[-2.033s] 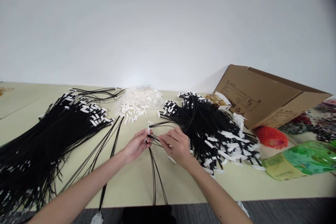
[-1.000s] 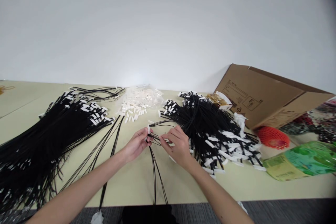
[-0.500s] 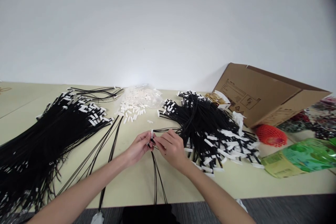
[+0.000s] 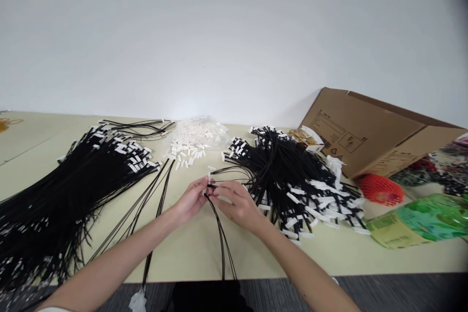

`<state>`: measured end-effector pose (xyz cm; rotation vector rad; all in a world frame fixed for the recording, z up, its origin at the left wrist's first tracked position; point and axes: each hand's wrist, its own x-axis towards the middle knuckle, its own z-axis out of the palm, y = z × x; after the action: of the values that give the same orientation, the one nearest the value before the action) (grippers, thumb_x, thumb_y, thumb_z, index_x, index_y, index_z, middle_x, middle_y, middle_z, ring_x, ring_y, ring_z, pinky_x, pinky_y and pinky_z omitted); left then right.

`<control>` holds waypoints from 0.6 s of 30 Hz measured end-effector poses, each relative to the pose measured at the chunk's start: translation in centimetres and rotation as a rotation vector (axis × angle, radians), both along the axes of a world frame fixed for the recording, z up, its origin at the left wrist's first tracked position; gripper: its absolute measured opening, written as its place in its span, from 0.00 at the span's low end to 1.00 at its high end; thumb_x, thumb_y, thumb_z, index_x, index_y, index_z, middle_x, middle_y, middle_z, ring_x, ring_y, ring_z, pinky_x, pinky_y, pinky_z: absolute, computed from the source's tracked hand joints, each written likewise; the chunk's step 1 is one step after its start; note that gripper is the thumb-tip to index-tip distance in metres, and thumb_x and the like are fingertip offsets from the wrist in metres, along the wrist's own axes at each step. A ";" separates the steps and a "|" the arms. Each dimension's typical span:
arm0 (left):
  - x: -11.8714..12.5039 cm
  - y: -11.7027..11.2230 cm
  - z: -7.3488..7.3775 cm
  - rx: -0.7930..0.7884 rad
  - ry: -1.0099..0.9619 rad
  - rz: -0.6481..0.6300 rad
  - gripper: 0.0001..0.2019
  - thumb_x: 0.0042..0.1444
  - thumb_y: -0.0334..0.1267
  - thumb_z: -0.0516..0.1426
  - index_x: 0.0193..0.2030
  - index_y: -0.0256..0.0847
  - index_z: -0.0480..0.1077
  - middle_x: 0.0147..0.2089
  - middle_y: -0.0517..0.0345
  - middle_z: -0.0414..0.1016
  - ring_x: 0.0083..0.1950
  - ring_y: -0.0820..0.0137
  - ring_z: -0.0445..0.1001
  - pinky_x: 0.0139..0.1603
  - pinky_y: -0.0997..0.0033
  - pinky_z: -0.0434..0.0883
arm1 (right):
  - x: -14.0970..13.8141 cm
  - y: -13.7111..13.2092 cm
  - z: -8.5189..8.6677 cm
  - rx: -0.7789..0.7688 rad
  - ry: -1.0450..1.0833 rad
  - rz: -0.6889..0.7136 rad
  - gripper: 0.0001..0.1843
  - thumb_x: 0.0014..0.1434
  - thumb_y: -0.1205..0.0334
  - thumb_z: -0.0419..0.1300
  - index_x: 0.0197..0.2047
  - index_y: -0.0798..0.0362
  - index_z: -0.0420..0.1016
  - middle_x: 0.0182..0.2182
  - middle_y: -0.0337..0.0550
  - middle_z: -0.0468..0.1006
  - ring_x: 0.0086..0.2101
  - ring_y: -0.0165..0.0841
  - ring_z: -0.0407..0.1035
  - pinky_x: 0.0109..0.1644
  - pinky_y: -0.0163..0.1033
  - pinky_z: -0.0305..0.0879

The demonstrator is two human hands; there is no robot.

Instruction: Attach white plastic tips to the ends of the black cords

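1. The black cable strands [image 4: 222, 240] are at desk centre. Their upper ends are pinched where the fingertips of the two hands meet, and the rest trails toward the near edge and off it.
2. Left hand [image 4: 190, 201]: thumb and forefinger are pressed together on the strand ends. A small white tab [image 4: 209, 178] sticks up just above the pinch.
3. Right hand [image 4: 237, 205]: fingertips are pinched on the same ends and touch the left fingertips. The other fingers are loosely curled.
4. Change: two seconds ago the hands were apart with strands stretched between them. The right hand has since moved left and closed that gap. My read is that tab and cable end are being worked together at one point; whether they have mated is too small to tell.
5. Right cable pile [image 4: 292, 180]: black with white tabs, just beside the right hand. A thin loop runs from it to the pinch.
6. Left cable pile [image 4: 73, 190]: larger, well apart.
7. Far centre: loose white tabs [image 4: 193, 145], partly in clear plastic.
8. Right side: cardboard box [image 4: 369, 131], orange net [image 4: 378, 188], green packet [image 4: 431, 214].
9. The desk [image 4: 183, 253] is pale yellow-green, with a white wall behind it.
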<state>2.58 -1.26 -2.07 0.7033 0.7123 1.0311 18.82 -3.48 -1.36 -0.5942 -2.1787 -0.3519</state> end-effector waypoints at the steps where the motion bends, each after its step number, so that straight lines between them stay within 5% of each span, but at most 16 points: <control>1: -0.1 0.1 -0.1 -0.013 0.002 -0.008 0.10 0.48 0.41 0.60 0.31 0.34 0.71 0.22 0.60 0.66 0.24 0.77 0.63 0.26 0.78 0.61 | -0.1 0.0 -0.2 0.021 -0.042 0.031 0.09 0.56 0.72 0.57 0.40 0.52 0.71 0.38 0.41 0.74 0.45 0.30 0.63 0.48 0.40 0.65; 11: -0.1 -0.1 -0.3 -0.055 0.007 -0.026 0.12 0.47 0.41 0.61 0.33 0.33 0.72 0.22 0.60 0.67 0.24 0.77 0.64 0.24 0.80 0.61 | -0.3 0.5 -1.6 0.064 -0.165 0.014 0.09 0.57 0.73 0.55 0.41 0.54 0.70 0.37 0.43 0.75 0.43 0.30 0.65 0.45 0.40 0.66; 14: -0.1 -0.1 -0.1 -0.029 0.007 -0.030 0.11 0.47 0.40 0.61 0.32 0.33 0.72 0.24 0.59 0.68 0.25 0.77 0.65 0.26 0.79 0.63 | -0.5 0.3 -1.3 -0.078 -0.057 0.051 0.10 0.57 0.72 0.55 0.42 0.52 0.70 0.36 0.42 0.75 0.42 0.30 0.66 0.44 0.39 0.66; 18: 0.0 0.0 0.1 -0.013 0.020 -0.004 0.10 0.47 0.40 0.61 0.31 0.34 0.72 0.23 0.59 0.67 0.25 0.76 0.65 0.29 0.75 0.66 | -0.4 -0.3 0.4 -0.420 0.335 0.174 0.09 0.59 0.69 0.52 0.40 0.51 0.71 0.36 0.43 0.75 0.42 0.32 0.68 0.46 0.42 0.66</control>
<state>2.53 -1.29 -1.93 0.7043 0.7345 1.0154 18.40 -3.79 -0.97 -0.6323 -1.9634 0.2891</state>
